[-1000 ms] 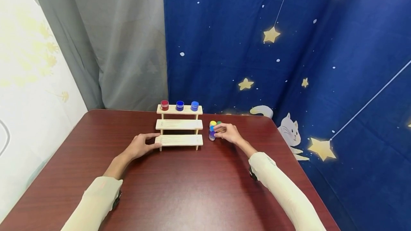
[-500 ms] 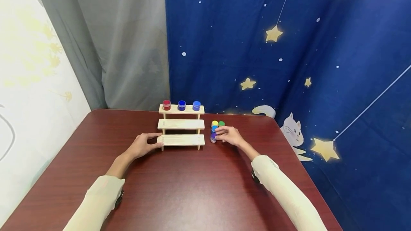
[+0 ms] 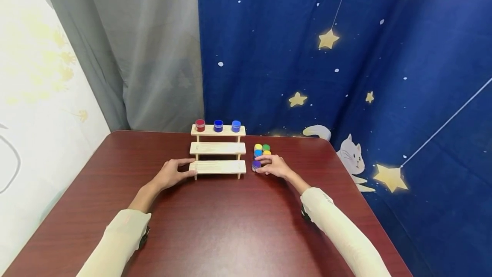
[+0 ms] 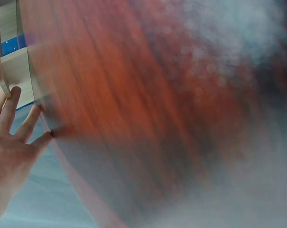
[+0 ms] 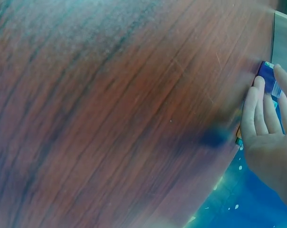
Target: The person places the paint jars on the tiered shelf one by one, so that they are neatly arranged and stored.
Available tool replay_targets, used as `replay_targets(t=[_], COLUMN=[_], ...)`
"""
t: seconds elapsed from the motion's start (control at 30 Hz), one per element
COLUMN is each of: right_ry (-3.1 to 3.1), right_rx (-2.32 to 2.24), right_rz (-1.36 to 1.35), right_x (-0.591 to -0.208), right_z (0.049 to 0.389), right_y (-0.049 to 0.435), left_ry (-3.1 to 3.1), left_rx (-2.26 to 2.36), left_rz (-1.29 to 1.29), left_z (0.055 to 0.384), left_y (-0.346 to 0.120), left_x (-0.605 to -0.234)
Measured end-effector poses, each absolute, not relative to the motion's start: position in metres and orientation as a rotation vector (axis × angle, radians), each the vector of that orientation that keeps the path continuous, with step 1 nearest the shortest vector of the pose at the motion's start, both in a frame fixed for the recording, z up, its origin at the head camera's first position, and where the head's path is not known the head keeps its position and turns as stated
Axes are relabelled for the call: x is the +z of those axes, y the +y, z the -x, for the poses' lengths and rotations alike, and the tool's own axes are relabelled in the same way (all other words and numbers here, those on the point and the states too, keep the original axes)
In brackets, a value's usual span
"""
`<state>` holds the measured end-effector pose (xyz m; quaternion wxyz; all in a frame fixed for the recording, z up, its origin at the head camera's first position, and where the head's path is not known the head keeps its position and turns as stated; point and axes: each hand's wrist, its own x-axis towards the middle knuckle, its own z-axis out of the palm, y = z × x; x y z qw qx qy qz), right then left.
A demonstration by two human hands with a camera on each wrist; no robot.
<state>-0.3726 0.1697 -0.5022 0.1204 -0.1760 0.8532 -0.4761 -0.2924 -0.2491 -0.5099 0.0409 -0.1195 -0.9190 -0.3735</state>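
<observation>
A three-tier wooden stand (image 3: 217,148) is on the table, with a red paint pot (image 3: 200,125), a dark blue paint pot (image 3: 218,126) and a lighter blue paint pot (image 3: 236,126) along its top shelf. My left hand (image 3: 169,174) holds the left end of the bottom shelf, thumb at the front and fingers behind. To the right of the stand, my right hand (image 3: 276,166) pinches a purple paint pot (image 3: 256,166) between thumb and fingers. In the right wrist view this purple pot (image 5: 266,76) shows between the fingertips, low at the table.
Just behind the right hand stand a blue paint pot (image 3: 258,153), a yellow one (image 3: 258,146), a green one (image 3: 266,147) and another yellow one (image 3: 267,152), partly covered. Curtains (image 3: 269,54) hang behind the far edge of the dark red table (image 3: 215,221).
The right hand has drawn the purple pot slightly toward me, away from the blue pot. A second yellow pot has come into sight. The left hand stays on the stand.
</observation>
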Motion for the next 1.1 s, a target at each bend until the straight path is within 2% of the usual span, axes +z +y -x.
replay_targets(t=[0.47, 1.1], right_ry=[2.548, 2.648], right_rx=[-1.399, -1.332], right_rz=[0.524, 0.665], right_x=[-0.497, -0.452], right_z=[0.373, 0.384], right_y=[0.172, 0.171], left_ry=[-2.816, -2.801], left_rx=[-1.139, -1.12], left_rz=[0.37, 0.388], left_z=[0.295, 0.294], left_y=[-0.246, -0.25], left_x=[-0.512, -0.514])
